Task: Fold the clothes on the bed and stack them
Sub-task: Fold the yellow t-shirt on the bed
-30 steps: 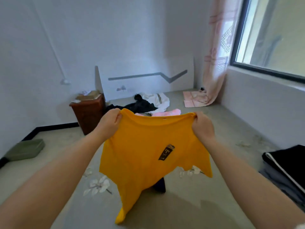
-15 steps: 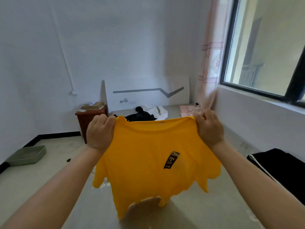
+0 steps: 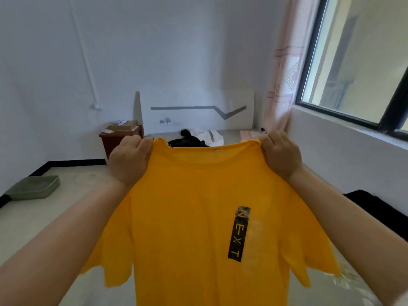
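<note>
Folding is only starting, I judge: left hand [image 3: 128, 161] and right hand [image 3: 281, 154] each pinch a shoulder of the yellow T-shirt [image 3: 198, 217], hanging unfolded above the bed [image 3: 26, 219], while loose clothes [image 3: 196, 139] wait at its far edge.

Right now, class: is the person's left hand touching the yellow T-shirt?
Touching. The head view shows the left hand pinching the yellow T-shirt at its shoulder edge, fabric bunched in the fingers, while the right hand grips the other shoulder.
</note>
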